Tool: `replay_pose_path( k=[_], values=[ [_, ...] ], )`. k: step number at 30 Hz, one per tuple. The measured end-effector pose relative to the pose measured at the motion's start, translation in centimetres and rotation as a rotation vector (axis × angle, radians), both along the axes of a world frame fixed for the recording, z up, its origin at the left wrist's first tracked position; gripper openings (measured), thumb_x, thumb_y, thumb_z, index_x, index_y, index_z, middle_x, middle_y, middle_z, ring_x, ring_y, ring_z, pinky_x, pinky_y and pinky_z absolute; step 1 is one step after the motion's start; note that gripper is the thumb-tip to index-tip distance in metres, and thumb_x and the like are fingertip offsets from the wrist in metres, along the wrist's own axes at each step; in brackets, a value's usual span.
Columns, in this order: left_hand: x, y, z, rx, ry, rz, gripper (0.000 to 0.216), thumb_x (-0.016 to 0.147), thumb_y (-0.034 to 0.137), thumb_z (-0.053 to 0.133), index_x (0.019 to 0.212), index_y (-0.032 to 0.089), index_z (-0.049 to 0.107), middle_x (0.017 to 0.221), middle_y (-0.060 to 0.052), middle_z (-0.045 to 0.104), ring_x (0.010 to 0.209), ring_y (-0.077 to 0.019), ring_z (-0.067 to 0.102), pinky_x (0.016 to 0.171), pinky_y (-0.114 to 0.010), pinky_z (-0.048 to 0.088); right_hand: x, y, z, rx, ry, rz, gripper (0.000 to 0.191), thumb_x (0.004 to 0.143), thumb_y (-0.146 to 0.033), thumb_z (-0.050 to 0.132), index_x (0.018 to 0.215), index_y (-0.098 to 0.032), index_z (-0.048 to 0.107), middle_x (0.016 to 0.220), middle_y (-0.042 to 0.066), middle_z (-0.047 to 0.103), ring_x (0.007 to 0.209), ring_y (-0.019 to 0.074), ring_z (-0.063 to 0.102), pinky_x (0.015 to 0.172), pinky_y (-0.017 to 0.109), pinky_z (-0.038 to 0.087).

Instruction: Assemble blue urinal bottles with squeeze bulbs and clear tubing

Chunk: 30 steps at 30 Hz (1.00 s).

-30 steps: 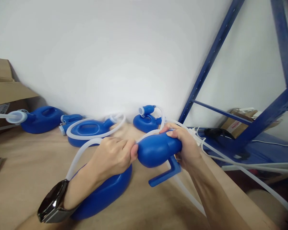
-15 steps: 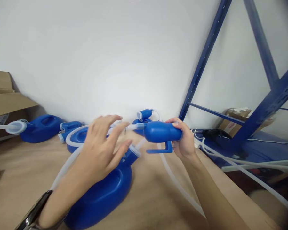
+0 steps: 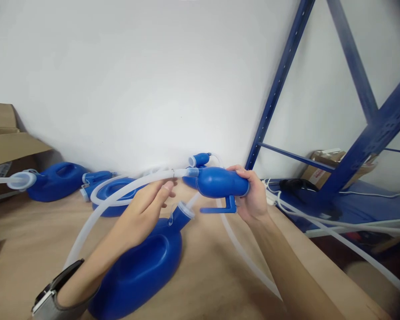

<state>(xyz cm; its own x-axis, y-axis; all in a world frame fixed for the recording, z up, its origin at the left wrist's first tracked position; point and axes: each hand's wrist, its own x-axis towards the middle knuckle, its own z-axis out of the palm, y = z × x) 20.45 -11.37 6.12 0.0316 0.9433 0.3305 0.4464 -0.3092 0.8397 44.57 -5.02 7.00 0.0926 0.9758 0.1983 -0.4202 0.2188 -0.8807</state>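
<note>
My right hand (image 3: 253, 195) is wrapped round a blue bulb-shaped plastic urinal head (image 3: 222, 182), held level above the table, with an L-shaped handle below it. A translucent white hose (image 3: 133, 184) is joined to its left end through a clear connector (image 3: 192, 173). My left hand (image 3: 146, 211) reaches just beneath the hose, thumb up and fingers stretched out, partly hidden; a small metal clip (image 3: 173, 173) sits on the hose near the fingertips. Under my left forearm lies a large blue urinal bottle (image 3: 146, 271) with a translucent cap (image 3: 186, 210) on its neck.
More blue bottles (image 3: 55, 180) and a smaller blue head (image 3: 199, 159) lie along the wall. An open cardboard box (image 3: 16, 142) stands at the left. A blue metal rack (image 3: 276, 98) rises at the right, with hoses (image 3: 340, 235) crossing its shelf. Brown paper-like covering (image 3: 213, 275) spans the table.
My left hand has lowered from over the hose to below it, its fingers coming closer together. The urinal head stays in my right hand, almost unmoved.
</note>
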Motion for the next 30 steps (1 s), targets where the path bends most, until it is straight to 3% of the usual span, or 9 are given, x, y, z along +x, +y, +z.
replay_pose_path(
  k=[4,9,13,15,19,21,23,26,30],
  values=[
    [0.5,-0.1,-0.4,0.026,-0.056,-0.007,0.057,0.102,0.069,0.037,0.124,0.023,0.065,0.128,-0.009,0.068,0.113,-0.0266,0.066,0.083,-0.039,0.058,-0.4,-0.5,0.1,-0.011,-0.003,0.019,0.027,0.057,-0.044,0.076,0.07,-0.021,0.071,0.08,-0.001,0.061,0.071,0.0149,0.05,0.05,0.024,0.035],
    [0.9,0.7,-1.2,0.03,-0.086,0.004,0.056,0.105,0.063,0.037,0.142,0.023,0.05,0.132,-0.011,0.066,0.109,-0.0258,0.068,0.08,-0.041,0.06,-0.4,-0.5,0.1,0.014,-0.017,0.019,0.026,0.058,-0.043,0.076,0.071,-0.021,0.071,0.081,0.0,0.061,0.072,0.0152,0.05,0.051,0.024,0.036],
    [0.7,1.0,-1.5,0.114,0.001,0.002,0.053,0.106,0.061,0.035,0.122,0.02,0.064,0.122,-0.011,0.07,0.104,-0.0259,0.069,0.079,-0.04,0.058,-0.3,-0.4,-0.1,0.014,-0.013,0.035,0.025,0.061,-0.043,0.074,0.073,-0.021,0.071,0.083,0.0,0.062,0.076,0.0172,0.055,0.054,0.026,0.041],
    [0.8,1.0,-1.6,0.167,0.02,0.01,0.05,0.107,0.059,0.036,0.123,0.02,0.064,0.121,-0.011,0.071,0.1,-0.0252,0.07,0.078,-0.039,0.056,-0.3,-0.5,-0.1,0.01,-0.02,0.038,0.024,0.061,-0.043,0.073,0.072,-0.021,0.07,0.083,0.0,0.063,0.073,0.0165,0.054,0.051,0.025,0.038],
    [1.1,1.1,-2.0,0.209,-0.029,-0.029,0.055,0.109,0.051,0.037,0.156,0.024,0.036,0.13,-0.01,0.067,0.099,-0.0228,0.071,0.078,-0.036,0.055,-0.3,-0.5,-0.2,0.042,-0.042,0.04,0.023,0.063,-0.043,0.072,0.071,-0.021,0.071,0.083,0.001,0.064,0.069,0.0156,0.052,0.05,0.025,0.038],
    [1.1,1.2,-2.2,0.224,-0.031,-0.064,0.06,0.109,0.049,0.037,0.163,0.025,0.023,0.133,-0.01,0.066,0.099,-0.0221,0.07,0.079,-0.036,0.055,-0.3,-0.4,-0.3,0.048,-0.048,0.05,0.024,0.064,-0.044,0.072,0.072,-0.022,0.072,0.084,0.001,0.064,0.072,0.0173,0.054,0.053,0.026,0.042],
    [0.9,1.3,-2.3,0.241,0.003,-0.08,0.055,0.11,0.049,0.036,0.157,0.022,0.037,0.128,-0.011,0.068,0.097,-0.0223,0.069,0.08,-0.037,0.053,-0.2,-0.2,-0.4,0.042,-0.054,0.057,0.025,0.065,-0.046,0.071,0.073,-0.023,0.072,0.084,0.001,0.064,0.075,0.0191,0.056,0.055,0.027,0.045],
    [0.7,1.4,-2.4,0.256,0.067,-0.052,0.048,0.11,0.049,0.034,0.128,0.017,0.064,0.107,-0.01,0.073,0.088,-0.0221,0.066,0.079,-0.038,0.052,-0.2,0.0,-0.6,0.069,-0.075,0.043,0.023,0.066,-0.044,0.07,0.073,-0.023,0.072,0.086,0.002,0.065,0.076,0.0194,0.057,0.057,0.028,0.046],
    [0.7,1.2,-2.1,0.207,-0.011,-0.13,0.045,0.11,0.05,0.034,0.115,0.018,0.065,0.107,-0.009,0.073,0.092,-0.0218,0.066,0.076,-0.036,0.052,-0.3,-0.1,-0.7,0.118,-0.095,0.032,0.021,0.068,-0.043,0.07,0.072,-0.022,0.074,0.086,0.002,0.065,0.077,0.0183,0.056,0.059,0.027,0.046]
  ],
)
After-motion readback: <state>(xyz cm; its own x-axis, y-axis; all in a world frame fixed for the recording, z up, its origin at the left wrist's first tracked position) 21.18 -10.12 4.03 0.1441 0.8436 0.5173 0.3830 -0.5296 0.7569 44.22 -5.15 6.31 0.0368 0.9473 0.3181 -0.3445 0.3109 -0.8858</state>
